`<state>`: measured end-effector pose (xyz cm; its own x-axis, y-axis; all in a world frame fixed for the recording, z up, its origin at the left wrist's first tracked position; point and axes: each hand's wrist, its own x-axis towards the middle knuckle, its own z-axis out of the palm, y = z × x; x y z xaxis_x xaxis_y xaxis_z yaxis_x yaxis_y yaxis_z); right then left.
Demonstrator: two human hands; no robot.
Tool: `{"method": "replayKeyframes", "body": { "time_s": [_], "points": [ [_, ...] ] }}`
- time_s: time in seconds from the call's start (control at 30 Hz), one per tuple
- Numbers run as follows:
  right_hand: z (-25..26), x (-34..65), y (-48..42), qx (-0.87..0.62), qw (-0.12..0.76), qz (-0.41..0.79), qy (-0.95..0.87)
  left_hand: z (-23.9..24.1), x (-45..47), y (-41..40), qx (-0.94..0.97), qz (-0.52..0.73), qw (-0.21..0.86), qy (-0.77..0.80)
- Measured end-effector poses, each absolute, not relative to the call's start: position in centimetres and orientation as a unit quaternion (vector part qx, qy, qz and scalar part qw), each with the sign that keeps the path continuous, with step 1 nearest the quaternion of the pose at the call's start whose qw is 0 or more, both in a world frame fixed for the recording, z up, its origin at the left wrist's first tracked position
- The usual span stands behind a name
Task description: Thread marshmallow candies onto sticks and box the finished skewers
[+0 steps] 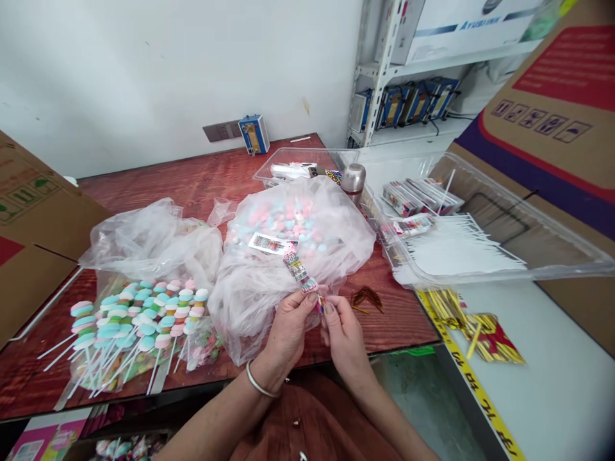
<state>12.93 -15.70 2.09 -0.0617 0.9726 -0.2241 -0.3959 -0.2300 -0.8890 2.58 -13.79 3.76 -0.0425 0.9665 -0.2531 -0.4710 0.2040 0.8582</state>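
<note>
My left hand (288, 326) pinches the lower end of a small printed plastic wrapper (298, 270). Close beside it, my right hand (344, 330) has thumb and fingers closed on the same end. The wrapper stands up from my fingertips, and what lies inside the pinch is partly hidden. Behind it, a clear plastic bag (250, 282) full of pink and blue marshmallows lies on the table, with a flat printed packet (273, 244) on top. Just right of my right hand is a small bunch of gold twist ties (368, 299).
Marshmallow skewers (139, 314) on white sticks lie at the left by another plastic bag (154, 237). A clear tray (480, 279) at the right holds white sticks (461, 246) and printed packets (423, 195). A metal flask (353, 179) stands behind. Cardboard boxes (43, 237) flank both sides.
</note>
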Motion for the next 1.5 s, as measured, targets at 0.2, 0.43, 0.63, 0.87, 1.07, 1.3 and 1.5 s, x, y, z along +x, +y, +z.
{"method": "replayKeyframes", "body": {
  "time_s": [0.2,0.43,0.63,0.87,1.07,1.3,1.5],
  "points": [
    [1.7,12.8,-17.0,-0.459,0.536,0.607,-0.364,3.3,2.1,-14.5,0.299,0.518,0.681,0.423],
    [1.5,14.0,-18.9,-0.308,0.420,0.780,-0.347,3.2,0.9,-15.4,0.272,0.387,0.814,0.337],
    [-0.7,19.7,-17.1,-0.650,0.376,0.282,-0.598,3.5,-0.2,-14.4,0.308,0.503,0.660,0.467],
    [-1.6,21.5,-15.3,-0.675,0.307,0.200,-0.641,2.5,-1.1,-14.5,0.312,0.498,0.623,0.515],
    [-0.6,21.2,-15.8,-0.639,0.313,0.228,-0.665,2.3,-2.3,-15.0,0.376,0.462,0.579,0.557],
    [-0.5,21.4,-15.8,-0.603,0.323,0.249,-0.686,2.7,-4.2,-15.1,0.469,0.391,0.519,0.598],
    [-0.7,21.4,-16.0,-0.612,0.308,0.230,-0.691,3.0,-5.1,-14.9,0.487,0.391,0.496,0.603]
  ]
}}
